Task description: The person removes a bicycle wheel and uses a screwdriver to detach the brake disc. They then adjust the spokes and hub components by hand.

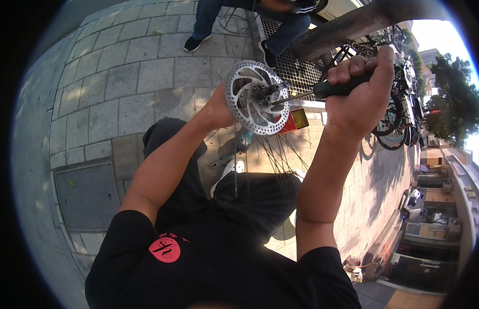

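Note:
My left hand (219, 109) is closed behind a silver brake disc (258, 125), which is mounted on a dark wheel hub (271, 90). Loose thin spokes (273, 157) hang down from the hub over my lap. In my right hand (359, 105) is a screwdriver (324, 91) with a dark green handle, my fingers wrapped round it. Its metal shaft points left, and the tip meets the disc's centre near the bolts. Whether the tip sits in a bolt head is too small to tell.
A red box (290, 125) lies on the paving beyond the disc. Across from me sits a person in jeans (207, 20), beside a metal grate (298, 59) and a thick trunk (347, 32). Parked bicycles (401, 110) line the right. A square cover plate (87, 198) is at left.

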The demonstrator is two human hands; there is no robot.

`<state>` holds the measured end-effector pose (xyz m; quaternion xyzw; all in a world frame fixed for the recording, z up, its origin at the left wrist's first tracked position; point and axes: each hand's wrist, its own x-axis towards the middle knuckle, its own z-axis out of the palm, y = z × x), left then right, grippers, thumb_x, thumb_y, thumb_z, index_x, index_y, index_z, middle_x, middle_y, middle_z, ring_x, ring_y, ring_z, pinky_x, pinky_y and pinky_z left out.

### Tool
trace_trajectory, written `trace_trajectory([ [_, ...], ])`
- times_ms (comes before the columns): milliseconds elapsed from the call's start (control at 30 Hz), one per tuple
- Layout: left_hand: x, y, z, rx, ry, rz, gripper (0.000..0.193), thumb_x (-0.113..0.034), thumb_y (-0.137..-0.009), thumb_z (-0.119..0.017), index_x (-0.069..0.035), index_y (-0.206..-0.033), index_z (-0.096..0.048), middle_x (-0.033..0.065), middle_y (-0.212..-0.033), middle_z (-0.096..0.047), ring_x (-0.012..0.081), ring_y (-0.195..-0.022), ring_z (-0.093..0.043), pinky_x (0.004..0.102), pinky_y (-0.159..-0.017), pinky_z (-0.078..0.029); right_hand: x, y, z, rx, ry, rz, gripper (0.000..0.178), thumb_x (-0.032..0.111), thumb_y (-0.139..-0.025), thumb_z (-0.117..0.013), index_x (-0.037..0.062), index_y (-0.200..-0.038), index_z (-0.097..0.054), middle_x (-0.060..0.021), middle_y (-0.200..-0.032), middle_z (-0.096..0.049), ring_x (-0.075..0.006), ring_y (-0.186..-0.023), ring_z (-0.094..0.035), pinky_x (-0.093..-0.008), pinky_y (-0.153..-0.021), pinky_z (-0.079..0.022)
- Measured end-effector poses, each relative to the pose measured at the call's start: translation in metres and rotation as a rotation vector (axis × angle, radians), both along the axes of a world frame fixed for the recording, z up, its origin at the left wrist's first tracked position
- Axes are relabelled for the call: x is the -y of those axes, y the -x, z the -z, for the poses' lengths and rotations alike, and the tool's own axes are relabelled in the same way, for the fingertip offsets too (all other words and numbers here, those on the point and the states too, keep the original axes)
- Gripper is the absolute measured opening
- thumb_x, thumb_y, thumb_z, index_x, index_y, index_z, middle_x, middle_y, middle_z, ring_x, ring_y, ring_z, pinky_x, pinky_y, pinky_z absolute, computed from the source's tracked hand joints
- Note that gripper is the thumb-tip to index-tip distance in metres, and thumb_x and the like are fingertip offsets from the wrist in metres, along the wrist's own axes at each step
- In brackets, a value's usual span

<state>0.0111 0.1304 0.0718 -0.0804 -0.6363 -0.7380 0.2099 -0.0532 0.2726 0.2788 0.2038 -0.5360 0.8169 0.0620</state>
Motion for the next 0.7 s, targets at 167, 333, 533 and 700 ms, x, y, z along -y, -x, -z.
trace_trajectory([
  [167, 0.001, 0.003, 0.007, -0.02, 0.005, -0.002, 0.068, -0.008, -0.074, -0.093, -0.008, -0.134, -0.062, 0.0076, -0.127, -0.072, 0.0182, -0.113, -0.069, 0.0371, -0.103, -0.055, 0.005, 0.0, -0.001, 0.006, -0.01, -0.011, 0.041, 0.04, -0.102, -0.067, 0.0124, -0.079, -0.047, -0.0022, -0.066, -0.046, -0.0171, -0.057, -0.047, -0.035, -0.055, -0.042],
  [333, 0.001, 0.004, 0.008, -0.041, -0.014, 0.023, 0.07, -0.008, -0.074, -0.094, -0.008, -0.135, -0.06, 0.0077, -0.128, -0.071, 0.0183, -0.113, -0.069, 0.0374, -0.103, -0.055, 0.006, 0.001, 0.0, 0.017, -0.017, -0.007, 0.04, 0.039, -0.102, -0.067, 0.0124, -0.08, -0.046, -0.0024, -0.067, -0.046, -0.017, -0.057, -0.047, -0.035, -0.055, -0.042],
  [533, 0.0, 0.0, 0.003, 0.001, -0.008, 0.037, 0.07, -0.009, -0.074, -0.093, -0.009, -0.136, -0.06, 0.0076, -0.129, -0.07, 0.0189, -0.115, -0.068, 0.0377, -0.105, -0.055, 0.011, -0.004, 0.0, 0.0, -0.042, 0.028, 0.039, 0.036, -0.102, -0.066, 0.0115, -0.079, -0.047, -0.003, -0.065, -0.046, -0.0169, -0.053, -0.046, -0.0344, -0.051, -0.041],
  [700, 0.004, 0.002, 0.022, 0.014, -0.094, 0.143, 0.079, -0.011, -0.072, -0.095, -0.01, -0.141, -0.056, 0.0076, -0.133, -0.068, 0.0202, -0.12, -0.066, 0.0393, -0.107, -0.054, -0.015, 0.028, -0.003, -0.031, 0.061, -0.706, 0.041, 0.036, -0.107, -0.053, 0.0129, -0.075, -0.044, -0.0021, -0.06, -0.041, -0.0147, -0.046, -0.04, -0.0314, -0.043, -0.036],
])
